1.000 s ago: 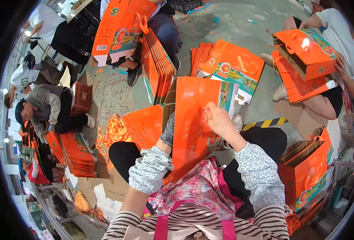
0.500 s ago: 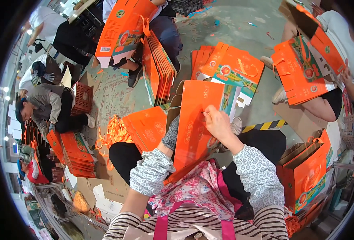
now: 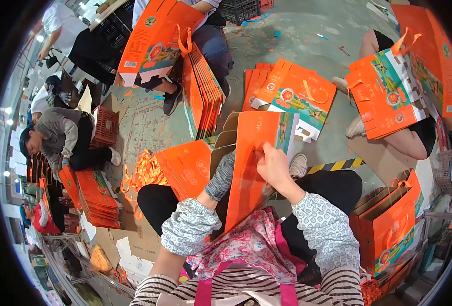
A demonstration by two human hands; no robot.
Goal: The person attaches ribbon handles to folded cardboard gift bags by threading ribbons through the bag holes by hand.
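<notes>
An orange cardboard carton (image 3: 251, 173) stands upright between my knees, its brown inside showing along the left. My left hand (image 3: 221, 178), in a grey knit glove, reaches in behind the orange panel, where its fingers are hidden. On the outer face of that panel, my right hand (image 3: 276, 166) is bare, with thumb and fingertips pinched together against the cardboard. Whatever lies in the pinch is too small to make out. More orange carton panels (image 3: 187, 166) spread out to the left of the gloved hand.
Orange ribbons (image 3: 147, 171) lie heaped at the left. Flattened cartons (image 3: 300, 97) rest on the floor ahead; open ones (image 3: 389, 224) stand by my right knee. Co-workers sit ahead, left and right, one with a standing carton stack (image 3: 201, 92). Yellow-black tape (image 3: 338, 164) marks the floor.
My right hand has shifted slightly left and down, still pinched at the panel. The carton's top edge sits a little lower. The co-worker at right has swung a carton with a ribbon handle upright.
</notes>
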